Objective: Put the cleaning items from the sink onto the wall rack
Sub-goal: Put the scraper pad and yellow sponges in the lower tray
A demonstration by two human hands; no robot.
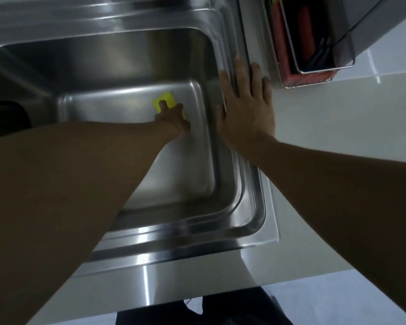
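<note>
A yellow sponge (165,100) lies flat on the bottom of the steel sink (249,202), toward the far right corner of the basin floor. The left hand (174,118) is down in the sink on top of it, one finger pressed across the sponge's near edge and the rest of the hand covering its right part; whether the fingers have actually closed around the sponge cannot be told from here, as the hand hides its own grip. The left forearm runs down into the basin from the sink's near rim.

The right hand (246,109) rests palm down on the sink's right rim, fingers spread and flat, holding nothing; its fingertips reach toward the far right corner of the sink.

Just beyond that corner, above the pale counter (338,118) that borders the sink's right side, hangs the wire wall rack (319,71). It holds something red and something dark, both too blurred to name. By the sink's near edge, dark clothing shows below.
</note>
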